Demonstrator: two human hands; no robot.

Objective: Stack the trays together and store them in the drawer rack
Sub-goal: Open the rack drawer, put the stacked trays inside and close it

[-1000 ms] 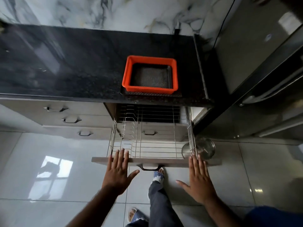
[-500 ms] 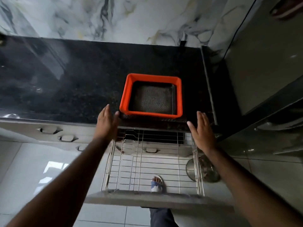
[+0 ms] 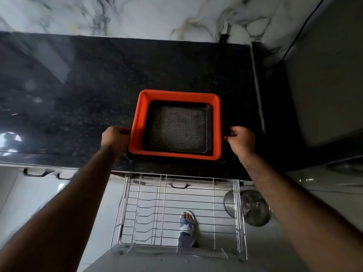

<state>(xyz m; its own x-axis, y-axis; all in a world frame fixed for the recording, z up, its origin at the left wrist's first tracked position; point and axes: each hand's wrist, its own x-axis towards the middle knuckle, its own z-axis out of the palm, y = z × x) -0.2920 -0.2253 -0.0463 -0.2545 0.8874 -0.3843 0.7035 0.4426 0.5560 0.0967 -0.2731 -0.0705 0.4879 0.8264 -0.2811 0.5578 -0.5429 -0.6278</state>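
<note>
On the black counter (image 3: 78, 107), the left hand (image 3: 115, 137) and right hand (image 3: 240, 140) each clasp a side of the stacked trays (image 3: 137, 122), above the pulled-out wire drawer rack (image 3: 176, 213).

Dim scene, window glare on glossy black countertop (image 3: 59, 107) at left, soft blur, wide-angle bending at edges

The orange tray (image 3: 177, 95) holds a dark tray (image 3: 177, 128) with a grey mesh-patterned base. The tabletop (image 3: 78, 85) is black, finely speckled stone. The wall (image 3: 137, 14) is white marble with grey and yellowish veins. The drawer rack (image 3: 176, 213) is silver wire. The sandal (image 3: 186, 225) is white and blue over pale grey floor tiles (image 3: 275, 252).
</note>
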